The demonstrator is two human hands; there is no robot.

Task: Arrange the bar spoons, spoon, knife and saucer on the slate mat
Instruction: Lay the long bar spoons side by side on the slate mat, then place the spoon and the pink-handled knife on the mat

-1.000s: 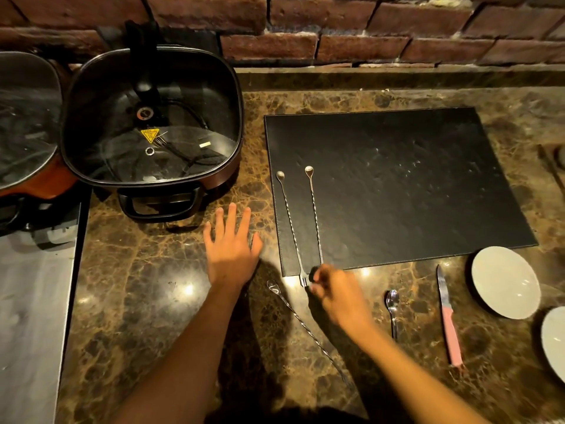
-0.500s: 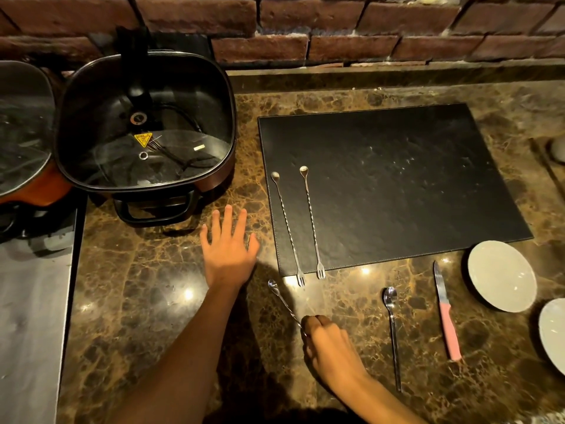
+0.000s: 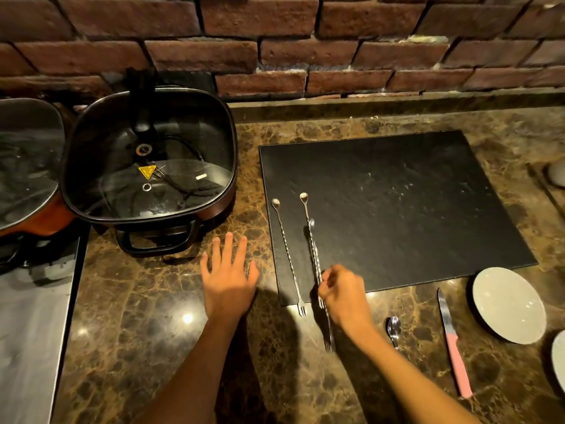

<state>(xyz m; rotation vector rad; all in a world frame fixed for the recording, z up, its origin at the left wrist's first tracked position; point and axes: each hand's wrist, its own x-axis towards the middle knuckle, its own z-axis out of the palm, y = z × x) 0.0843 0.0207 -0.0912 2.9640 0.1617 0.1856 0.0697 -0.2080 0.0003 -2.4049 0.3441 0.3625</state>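
A right hand point(image 3: 345, 296) pinches a third bar spoon point(image 3: 316, 264) above the slate mat point(image 3: 412, 209), beside two bar spoons point(image 3: 286, 252) already laid there. The left hand point(image 3: 227, 280) rests flat, fingers spread, on the marble counter point(image 3: 153, 316).

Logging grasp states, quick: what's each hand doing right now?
Left hand: open, flat on the counter, holding nothing.
Right hand: closed on the third bar spoon.

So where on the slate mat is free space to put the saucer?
The slate mat is bare from the second bar spoon to its right edge. Crowded only at its left edge, where two bar spoons lie and the right hand holds a third.
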